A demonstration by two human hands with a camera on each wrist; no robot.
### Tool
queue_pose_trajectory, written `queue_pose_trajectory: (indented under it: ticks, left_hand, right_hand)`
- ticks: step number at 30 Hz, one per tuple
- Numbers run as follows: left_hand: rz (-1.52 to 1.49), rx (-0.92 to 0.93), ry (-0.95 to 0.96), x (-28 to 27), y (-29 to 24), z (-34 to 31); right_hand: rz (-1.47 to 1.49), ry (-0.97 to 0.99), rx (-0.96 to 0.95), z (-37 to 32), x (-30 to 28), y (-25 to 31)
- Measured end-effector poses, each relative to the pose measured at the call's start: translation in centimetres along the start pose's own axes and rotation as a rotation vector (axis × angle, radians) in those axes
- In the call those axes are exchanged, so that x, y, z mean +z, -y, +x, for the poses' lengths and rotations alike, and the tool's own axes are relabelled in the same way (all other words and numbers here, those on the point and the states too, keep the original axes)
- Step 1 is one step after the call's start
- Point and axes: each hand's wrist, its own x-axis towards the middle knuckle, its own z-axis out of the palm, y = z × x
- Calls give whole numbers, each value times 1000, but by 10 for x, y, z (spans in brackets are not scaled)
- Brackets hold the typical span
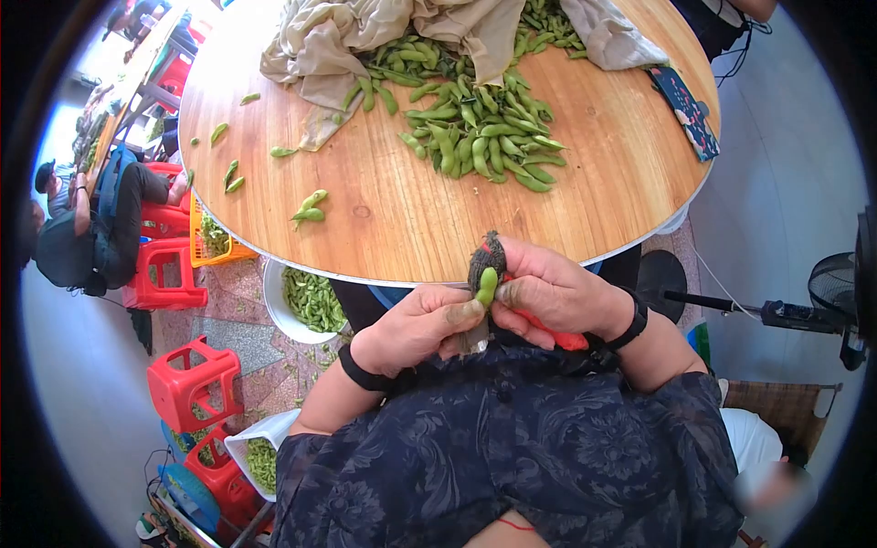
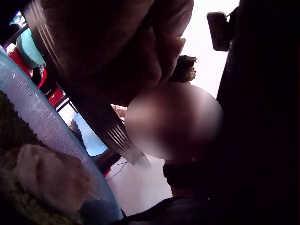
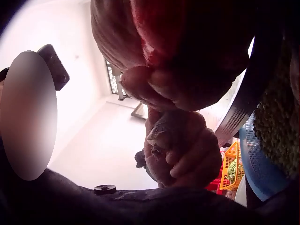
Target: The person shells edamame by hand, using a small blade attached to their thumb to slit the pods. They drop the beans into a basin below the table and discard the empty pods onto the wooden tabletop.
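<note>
In the head view a green pod [image 1: 486, 285] is pinched by the left hand [image 1: 416, 327], its thumb and fingers closed on the lower end. The right hand [image 1: 565, 297] is close against the pod's other side, curled round a red-handled tool [image 1: 568, 340]; a dark, rough covering [image 1: 484, 260] lies by its fingertips. Both wrist views are dark: the left hand [image 2: 112, 42] fills the top of its view, and the right hand [image 3: 178, 56] hangs above the left one in the other, with red in its grip.
A pile of pods [image 1: 493, 132] lies on the round wooden table [image 1: 365, 219] beside a beige cloth [image 1: 338, 41] and a patterned phone-like item [image 1: 687, 114]. Tubs of pods, including a white tub [image 1: 274, 301], stand at the left below, near red stools [image 1: 194, 384]. A fan [image 1: 827, 283] stands right.
</note>
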Motion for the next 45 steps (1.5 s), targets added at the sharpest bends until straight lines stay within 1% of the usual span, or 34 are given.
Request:
queue_pose_trajectory:
  ticks: [1,2,5,6,7,8,9,10,11,12,14,15,17,18,20,21,23,27,29,30,32,33,35,36,39,40,41,42,43,45]
  left_hand:
    - [-90,-3,61,-2,3,0]
    - [-89,-2,60,-2,6,0]
    - [-174,5,56,3,7,1]
    - [-75,21,-10,8,-1,1]
    - [23,38,-75,12,-7,1]
    - [24,39,-73,14,-9,0]
    - [480,209,-242,17,-10,-1]
    - [937,377,-411,19,-10,-2]
    - [965,449,-512,24,-11,-1]
    - [966,449,-514,22,-10,-1]
    - [1215,654,-469,16,-9,0]
    - [1216,653,-470,15,-9,1]
    - [1060,619,-364,14,-9,2]
    - [1060,618,-364,14,-9,2]
    - [388,217,-233,15,-9,0]
    - [389,218,-234,15,-10,0]
    - [-260,12,-53,14,-10,-1]
    - [-149,50,-111,13,0,3]
    - [241,50,-224,13,0,4]
    - [238,51,-224,11,2,5]
    - [816,369,-300,6,10,10]
    - [775,379,-322,11,7,10]
    - [823,382,-324,11,5,9]
    - [870,385,-329,11,5,8]
    - [822,382,-379,15,2,8]
    - [821,382,-382,14,5,8]
    - [834,429,-378,13,9,10]
    - [846,476,-373,12,11,11]
    - [846,476,-372,12,11,11]
    - [715,449,-284,14,13,11]
  right_hand:
    - [41,26,19,0,1,2]
    - [82,53,37,1,2,3]
    - [89,30,24,4,2,1]
    - [89,30,24,4,2,0]
    - [47,-12,11,4,1,0]
    - [4,-54,-2,4,0,-1]
    - [2,-54,-1,4,0,-3]
    - [-75,-105,-60,4,0,-6]
    - [-152,-154,-120,4,1,-8]
    - [-152,-151,-121,3,3,-7]
    - [-349,-183,-142,2,6,-4]
    - [-348,-182,-143,3,6,-6]
    - [-455,-207,-288,5,5,-11]
    - [-454,-207,-288,4,7,-8]
    - [-183,-174,-39,1,10,2]
    - [-183,-173,-40,1,8,3]
    - [78,-60,85,1,4,5]
    - [6,-114,70,-1,1,-2]
    - [-186,-148,1,-3,-1,-3]
    - [-188,-148,5,-3,0,-3]
    - [-384,-269,-89,-4,1,-1]
    - [-384,-270,-89,-4,-1,-2]
    - [-589,-271,-237,-3,-4,-6]
    - [-588,-271,-236,-4,-4,-6]
    - [-595,-283,-193,-3,-5,-11]
    - [-783,-322,-349,1,-9,-21]
    - [-970,-361,-509,3,-12,-27]
    - [-970,-361,-508,3,-12,-27]
    - [-932,-351,-506,3,-12,-26]
    - [-893,-342,-502,1,-9,-17]
